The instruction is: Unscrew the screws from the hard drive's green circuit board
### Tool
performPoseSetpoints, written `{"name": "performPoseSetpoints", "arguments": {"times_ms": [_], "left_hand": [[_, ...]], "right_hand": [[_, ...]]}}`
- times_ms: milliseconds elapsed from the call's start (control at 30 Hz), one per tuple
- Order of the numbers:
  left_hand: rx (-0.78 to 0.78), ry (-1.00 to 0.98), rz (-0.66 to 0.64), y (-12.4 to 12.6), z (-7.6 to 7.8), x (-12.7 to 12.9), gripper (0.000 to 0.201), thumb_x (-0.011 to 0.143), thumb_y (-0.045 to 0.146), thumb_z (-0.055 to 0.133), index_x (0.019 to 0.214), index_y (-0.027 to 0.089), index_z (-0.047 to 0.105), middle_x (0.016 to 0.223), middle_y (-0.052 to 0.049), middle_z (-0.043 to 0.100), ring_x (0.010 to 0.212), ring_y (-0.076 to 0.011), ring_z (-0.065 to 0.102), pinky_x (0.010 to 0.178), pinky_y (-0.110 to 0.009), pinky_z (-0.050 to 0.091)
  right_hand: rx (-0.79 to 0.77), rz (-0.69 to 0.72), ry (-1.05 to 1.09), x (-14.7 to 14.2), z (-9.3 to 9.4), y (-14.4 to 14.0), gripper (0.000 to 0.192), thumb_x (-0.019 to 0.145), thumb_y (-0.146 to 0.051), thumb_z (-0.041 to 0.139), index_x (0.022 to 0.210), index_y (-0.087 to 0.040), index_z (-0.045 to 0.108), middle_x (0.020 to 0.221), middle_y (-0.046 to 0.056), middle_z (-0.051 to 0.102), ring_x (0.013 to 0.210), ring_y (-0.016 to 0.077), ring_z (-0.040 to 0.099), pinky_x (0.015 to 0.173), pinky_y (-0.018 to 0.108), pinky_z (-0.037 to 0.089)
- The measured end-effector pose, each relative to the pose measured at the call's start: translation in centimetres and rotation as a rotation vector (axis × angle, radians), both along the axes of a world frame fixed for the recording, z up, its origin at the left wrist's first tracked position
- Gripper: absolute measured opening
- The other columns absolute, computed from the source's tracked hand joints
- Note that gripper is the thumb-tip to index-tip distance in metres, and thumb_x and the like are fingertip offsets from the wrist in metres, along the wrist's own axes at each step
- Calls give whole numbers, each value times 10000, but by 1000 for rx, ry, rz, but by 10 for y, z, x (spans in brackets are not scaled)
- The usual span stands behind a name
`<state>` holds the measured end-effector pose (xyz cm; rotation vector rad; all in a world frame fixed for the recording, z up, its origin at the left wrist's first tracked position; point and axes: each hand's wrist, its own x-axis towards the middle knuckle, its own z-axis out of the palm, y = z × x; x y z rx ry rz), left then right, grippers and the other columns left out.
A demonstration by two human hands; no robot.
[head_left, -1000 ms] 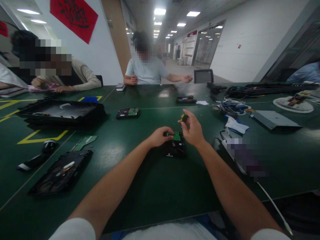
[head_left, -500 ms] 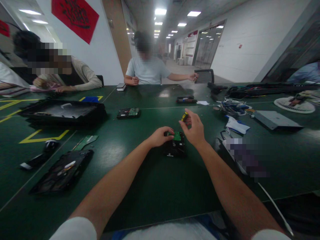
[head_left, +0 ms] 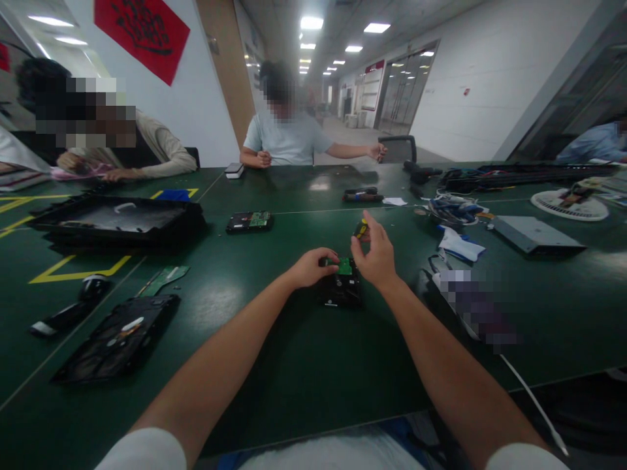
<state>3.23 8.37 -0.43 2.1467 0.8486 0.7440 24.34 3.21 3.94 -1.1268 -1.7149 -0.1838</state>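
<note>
A black hard drive [head_left: 341, 295] with a green circuit board [head_left: 345, 266] lies flat on the table in front of me. My left hand [head_left: 315, 267] grips its far left side, fingers curled over the board's edge. Between the thumb and fingers of my right hand [head_left: 376, 253] is a screwdriver with a yellow and black handle [head_left: 361, 228]. The handle stands over the drive's far end, leaning slightly; its tip is too small and dark to make out.
Another hard drive [head_left: 249, 221] lies farther off to the left. An opened black casing [head_left: 117, 339] and a flashlight [head_left: 73, 303] are at near left, with stacked black trays [head_left: 117, 222] behind. On the right are a metal box [head_left: 536, 235], cables [head_left: 455, 209] and a blurred-out object [head_left: 475, 307]. People sit opposite.
The view has shifted slightly, so everything sits a little farther left. Both hands keep their hold, and the hard drive stays in place on the table.
</note>
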Motion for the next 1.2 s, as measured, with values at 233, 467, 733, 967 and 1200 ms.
{"name": "performPoseSetpoints", "arguments": {"times_ms": [233,467,733,967,1200], "left_hand": [[-1,8,-5,0,1,0,233,847,309,739,1067,234,723,1271,-60,679,1171,-240,626,1093,-435,445],[20,-9,-10,-3,2,0,237,845,303,741,1070,229,725,1266,-65,680,1176,-238,627,1105,-432,435],[8,-32,-15,-2,1,1,242,843,310,744,1069,225,727,1265,-70,682,1169,-237,635,1103,-426,442],[-3,-11,-4,-1,1,0,241,841,317,741,1063,224,722,1272,-70,680,1177,-240,629,1105,-427,439],[-28,4,23,-3,4,0,178,829,312,747,972,214,705,1297,-69,671,1180,-255,629,1106,-449,431]], "right_hand": [[-15,-35,7,0,0,0,603,957,-317,576,1527,-283,382,1151,100,594,898,235,632,845,459,605],[-18,-23,14,0,0,-1,609,958,-292,553,1536,-269,363,1206,120,594,903,238,644,856,469,604],[-14,-20,19,0,-1,1,622,949,-274,548,1538,-264,349,1214,120,611,903,240,659,879,483,607],[-10,14,68,3,-4,6,629,919,-253,589,1510,-231,376,1293,141,607,910,234,676,855,457,625],[-22,-3,38,2,-1,3,637,934,-314,606,1523,-251,370,1295,139,607,900,238,672,836,471,634]]}}
